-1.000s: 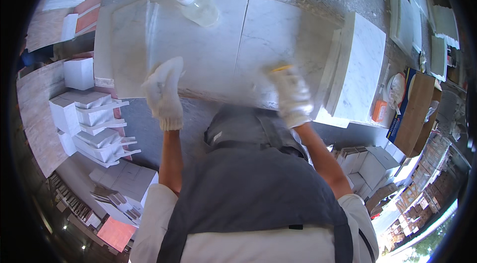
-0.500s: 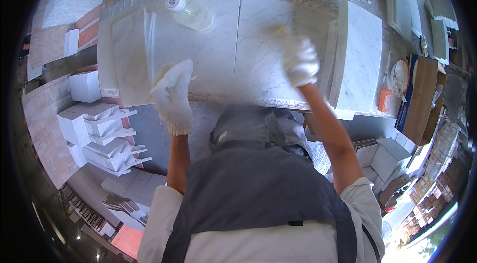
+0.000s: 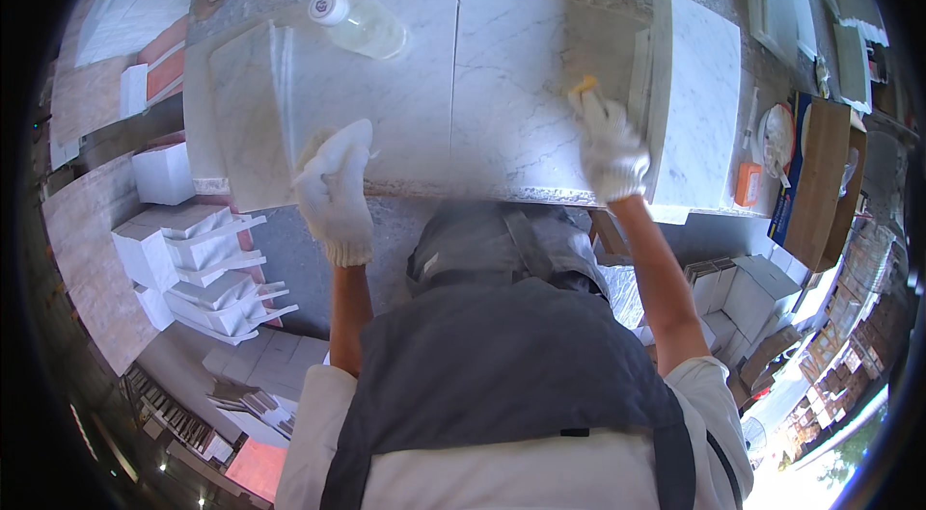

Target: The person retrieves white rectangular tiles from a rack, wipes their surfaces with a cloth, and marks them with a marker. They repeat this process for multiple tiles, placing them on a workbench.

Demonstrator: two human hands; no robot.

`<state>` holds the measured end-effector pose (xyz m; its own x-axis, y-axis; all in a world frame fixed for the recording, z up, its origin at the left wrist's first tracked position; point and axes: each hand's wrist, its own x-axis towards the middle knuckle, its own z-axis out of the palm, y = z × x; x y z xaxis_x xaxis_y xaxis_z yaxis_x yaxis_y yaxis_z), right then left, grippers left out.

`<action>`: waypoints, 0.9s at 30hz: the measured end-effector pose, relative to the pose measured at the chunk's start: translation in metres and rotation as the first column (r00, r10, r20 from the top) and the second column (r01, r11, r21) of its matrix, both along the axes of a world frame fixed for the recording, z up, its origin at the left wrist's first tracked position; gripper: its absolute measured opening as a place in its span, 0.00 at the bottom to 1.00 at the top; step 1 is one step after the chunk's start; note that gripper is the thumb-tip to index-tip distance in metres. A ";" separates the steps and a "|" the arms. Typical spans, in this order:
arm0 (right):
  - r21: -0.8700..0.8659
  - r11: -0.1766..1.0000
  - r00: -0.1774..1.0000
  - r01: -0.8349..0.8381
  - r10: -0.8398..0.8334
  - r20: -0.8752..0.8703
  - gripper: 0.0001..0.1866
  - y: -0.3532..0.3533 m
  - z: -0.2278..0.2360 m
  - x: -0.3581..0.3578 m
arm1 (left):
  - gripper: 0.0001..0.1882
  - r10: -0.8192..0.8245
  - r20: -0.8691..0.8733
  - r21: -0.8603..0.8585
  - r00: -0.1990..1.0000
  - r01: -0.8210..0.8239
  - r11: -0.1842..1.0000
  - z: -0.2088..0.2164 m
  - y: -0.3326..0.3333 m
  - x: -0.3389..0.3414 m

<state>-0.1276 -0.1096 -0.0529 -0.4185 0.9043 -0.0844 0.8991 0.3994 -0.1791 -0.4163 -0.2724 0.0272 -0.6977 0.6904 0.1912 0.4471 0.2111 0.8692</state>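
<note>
Two white marble tiles with grey veins, a left tile (image 3: 405, 105) and a right tile (image 3: 506, 86), lie side by side on the bench in front of me. My right hand (image 3: 614, 151), in a white knitted glove, is closed on a small yellow piece (image 3: 584, 84) over the right tile; its exact kind is blurred. Gloved too, my left hand (image 3: 333, 201) is at the bench's near edge, closed around a bunched white cloth (image 3: 344, 148). A clear bottle (image 3: 365, 26) with a white cap lies on the left tile, holding pale liquid.
More marble pieces (image 3: 696, 105) are stacked at the right, with others (image 3: 241, 115) at the left. An orange-handled tool (image 3: 748, 184) and a cardboard box (image 3: 818, 187) are farther right. White wrapped boxes (image 3: 159, 245) stand at the lower left.
My right hand has moved right and nearer to me across the right tile, with the yellow piece still in it. My left hand has barely moved.
</note>
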 end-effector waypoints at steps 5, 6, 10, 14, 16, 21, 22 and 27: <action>-0.350 0.929 0.993 -0.120 0.112 -0.043 0.29 -0.074 0.001 -0.005 | 0.11 -0.018 0.006 0.059 1.000 0.018 0.998 -0.016 -0.002 -0.001; -0.458 0.865 0.974 -0.203 0.132 -0.182 0.29 -0.084 0.003 -0.012 | 0.11 -0.011 -0.009 0.076 1.000 0.012 0.997 -0.020 0.000 -0.002; -0.588 0.552 0.698 -0.592 -0.014 -0.716 0.26 -0.076 0.008 -0.030 | 0.12 -0.093 -0.013 0.174 0.996 0.094 0.980 -0.027 0.008 -0.010; -0.295 0.952 0.830 -0.075 -0.104 -0.548 0.25 -0.041 -0.001 -0.009 | 0.12 -0.065 0.015 0.098 0.998 0.063 0.993 -0.014 0.007 -0.009; -0.221 0.967 0.952 0.124 -0.178 -0.248 0.23 -0.040 -0.004 0.009 | 0.12 -0.093 -0.025 0.014 0.995 0.093 0.996 -0.005 0.006 -0.005; -0.593 0.781 0.933 -0.197 -0.037 -0.359 0.23 -0.078 -0.008 -0.004 | 0.12 0.002 0.106 0.010 0.994 -0.003 1.000 -0.005 0.008 0.004; -0.615 0.737 0.891 -0.281 -0.039 -0.453 0.22 -0.077 -0.007 -0.012 | 0.12 0.015 0.124 0.009 0.992 -0.016 1.000 -0.007 0.009 0.002; -0.209 0.962 0.724 -0.176 -0.018 -0.689 0.19 0.011 -0.005 -0.052 | 0.12 -0.031 -0.069 0.174 0.997 0.043 0.984 -0.015 0.011 -0.007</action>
<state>-0.1796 -0.0991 -0.0578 -0.5182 0.8543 0.0409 0.4615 0.3196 -0.8276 -0.4235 -0.2618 0.0119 -0.6542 0.6674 0.3558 0.5091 0.0406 0.8598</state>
